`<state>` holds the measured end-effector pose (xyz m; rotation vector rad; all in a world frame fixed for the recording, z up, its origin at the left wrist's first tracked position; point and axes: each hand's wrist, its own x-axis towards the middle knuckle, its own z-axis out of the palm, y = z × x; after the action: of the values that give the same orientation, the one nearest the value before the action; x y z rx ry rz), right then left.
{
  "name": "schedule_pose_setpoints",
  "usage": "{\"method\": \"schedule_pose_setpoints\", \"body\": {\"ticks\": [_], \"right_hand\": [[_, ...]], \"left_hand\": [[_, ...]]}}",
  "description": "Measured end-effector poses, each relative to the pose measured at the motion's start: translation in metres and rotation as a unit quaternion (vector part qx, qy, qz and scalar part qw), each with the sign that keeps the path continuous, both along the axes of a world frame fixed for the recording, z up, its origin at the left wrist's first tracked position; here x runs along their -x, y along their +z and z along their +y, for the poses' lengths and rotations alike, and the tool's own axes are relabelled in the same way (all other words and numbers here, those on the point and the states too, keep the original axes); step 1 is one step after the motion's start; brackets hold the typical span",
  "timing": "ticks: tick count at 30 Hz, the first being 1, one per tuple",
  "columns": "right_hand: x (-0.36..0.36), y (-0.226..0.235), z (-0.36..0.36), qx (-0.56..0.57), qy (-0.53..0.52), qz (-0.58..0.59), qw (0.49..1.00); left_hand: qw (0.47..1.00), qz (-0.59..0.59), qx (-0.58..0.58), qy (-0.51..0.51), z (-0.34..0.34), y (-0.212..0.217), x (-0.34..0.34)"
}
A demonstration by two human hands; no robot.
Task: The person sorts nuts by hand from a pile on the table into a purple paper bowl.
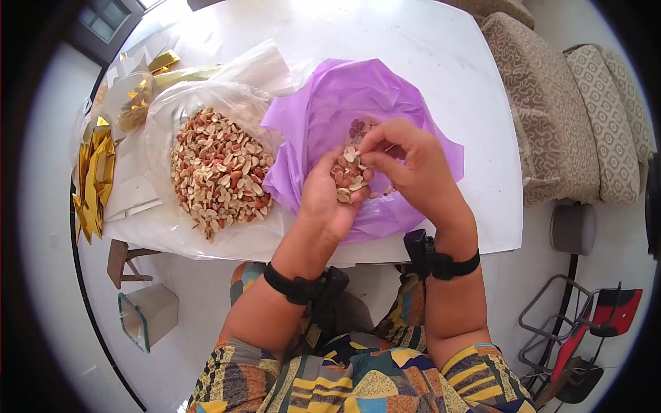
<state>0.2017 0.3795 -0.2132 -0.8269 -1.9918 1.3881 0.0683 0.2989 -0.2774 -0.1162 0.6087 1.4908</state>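
A small heap of peanuts (350,180), some pale and split, some with red-brown skins, lies cupped in my left hand (326,196). My right hand (406,160) is above it, thumb and forefinger pinched together at a pale peanut half (350,154) on top of the heap. Both hands are over an open purple plastic bag (303,124) spread on the table. More peanuts show inside that bag just beyond my fingers. Left of it, a clear plastic bag (160,131) holds a large pile of peanuts (222,168).
The white table (441,48) carries gold foil packaging (96,180) at its left edge. A patterned sofa (544,110) stands to the right. On the floor are a bin (153,315), a wooden stool (124,265), a grey round stool (573,229) and a red-and-black folding chair (585,330).
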Motion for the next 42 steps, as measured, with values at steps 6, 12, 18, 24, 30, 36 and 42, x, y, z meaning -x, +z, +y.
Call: {"method": "schedule_pose_setpoints", "body": {"ticks": [6,12,18,24,30,36,42], "right_hand": [[-0.004,-0.001,0.008,-0.091,-0.036,-0.024,0.995],[-0.016,-0.031,0.011,-0.267,-0.077,-0.202,0.939],[-0.013,-0.033,0.009,-0.273,-0.026,-0.219,0.937],[-0.011,-0.033,0.008,-0.256,-0.032,-0.247,0.934],[-0.012,-0.035,0.009,-0.243,-0.041,-0.241,0.939],[-0.015,-0.04,0.015,-0.212,-0.049,-0.227,0.949],[-0.008,0.002,0.006,-0.055,-0.041,-0.126,0.99]], "left_hand": [[1.0,0.007,0.003,0.002,0.0,0.003,0.001],[1.0,-0.024,-0.004,-0.001,0.0,0.006,0.0],[1.0,-0.021,0.006,0.003,-0.001,0.003,0.0],[1.0,-0.025,0.007,0.002,-0.002,0.004,0.002],[0.999,-0.036,0.0,-0.001,-0.002,0.004,0.002],[0.999,-0.04,-0.007,-0.007,-0.002,0.004,0.003],[1.0,-0.012,-0.001,-0.012,-0.002,0.007,0.0]]}}
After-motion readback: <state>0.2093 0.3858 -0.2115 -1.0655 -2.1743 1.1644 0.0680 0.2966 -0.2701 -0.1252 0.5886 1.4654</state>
